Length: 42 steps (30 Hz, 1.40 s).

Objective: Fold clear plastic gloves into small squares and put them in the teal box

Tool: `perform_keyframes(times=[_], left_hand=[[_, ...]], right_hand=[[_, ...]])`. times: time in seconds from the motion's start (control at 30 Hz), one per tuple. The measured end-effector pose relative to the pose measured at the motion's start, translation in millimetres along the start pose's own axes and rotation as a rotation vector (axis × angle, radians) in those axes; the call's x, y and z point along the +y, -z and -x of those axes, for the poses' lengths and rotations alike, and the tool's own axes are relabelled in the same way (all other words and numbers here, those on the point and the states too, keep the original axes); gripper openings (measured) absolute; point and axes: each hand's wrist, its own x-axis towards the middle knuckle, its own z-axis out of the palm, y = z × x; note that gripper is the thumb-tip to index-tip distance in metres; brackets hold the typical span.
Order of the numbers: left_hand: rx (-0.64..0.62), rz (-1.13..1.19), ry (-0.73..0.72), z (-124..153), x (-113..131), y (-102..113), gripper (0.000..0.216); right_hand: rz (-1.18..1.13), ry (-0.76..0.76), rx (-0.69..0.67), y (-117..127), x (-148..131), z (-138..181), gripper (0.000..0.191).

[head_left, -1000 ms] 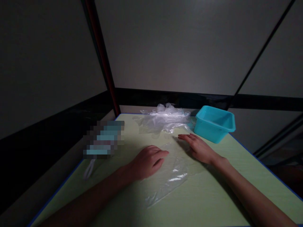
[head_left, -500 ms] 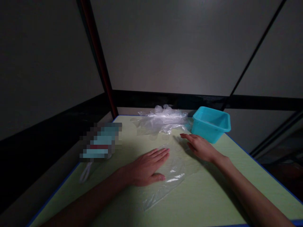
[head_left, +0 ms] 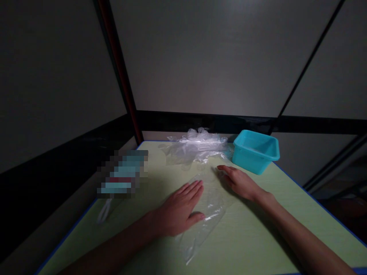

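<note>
A clear plastic bag lies flat on the pale green table, running from near the far pile towards me. My left hand rests palm down on the bag's left part, fingers stretched out and flat. My right hand lies flat on the bag's far right part, fingers extended towards the left. Neither hand grips anything.
A heap of crumpled clear plastic bags sits at the table's far edge. Right of the heap stands a turquoise plastic tub. A blurred blue and red item lies at the left edge, with a white loop below it.
My left hand uncurled and went flat on the bag, then slid back towards me. The bag's near end shifted nearer and to the left. My right hand barely moved.
</note>
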Motion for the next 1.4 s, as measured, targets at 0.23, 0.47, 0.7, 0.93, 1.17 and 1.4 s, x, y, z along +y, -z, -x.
perform_keyframes(times=[0.23, 0.47, 0.7, 0.93, 1.17, 1.4], left_hand=[[0.093, 0.008, 0.088, 5, 22, -11, 0.064], [0.099, -0.025, 0.173, 12, 44, -11, 0.067], [0.269, 0.046, 0.115, 0, 16, -1, 0.045], [0.117, 0.046, -0.065, -14, -39, -1, 0.049], [0.006, -0.025, -0.117, -18, -37, 1, 0.059], [-0.014, -0.061, -0.033, -11, -29, 1, 0.059]], right_hand=[[0.003, 0.058, -0.024, -6, -14, 1, 0.039], [0.048, 0.06, 0.009, -5, -19, 1, 0.038], [0.08, -0.081, -0.002, 0, -19, 1, 0.036], [0.024, -0.095, 0.024, 3, -18, 1, 0.036], [0.024, -0.066, 0.014, 2, -21, 1, 0.035], [0.029, -0.065, 0.02, 2, -19, 1, 0.036]])
